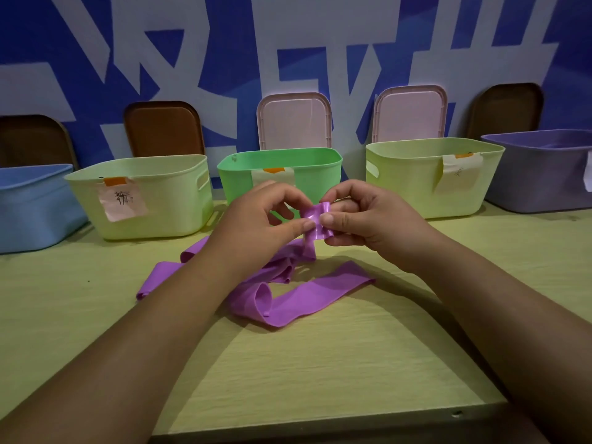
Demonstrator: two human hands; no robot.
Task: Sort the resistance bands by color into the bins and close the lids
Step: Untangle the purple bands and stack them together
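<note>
I'm pinching one end of the purple band [307, 296] with left hand [253, 219] and right hand [368, 219], nearer than the green bin [237, 184], rest lying crumpled on the table [320, 363]

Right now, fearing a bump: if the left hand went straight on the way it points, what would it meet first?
Probably the right hand: the left hand points across at it, both hands pinching the purple band, thumbs nearly touching.

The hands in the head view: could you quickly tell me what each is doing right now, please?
Left hand: pinches the end of the purple band.
Right hand: pinches the same end beside it.
</note>
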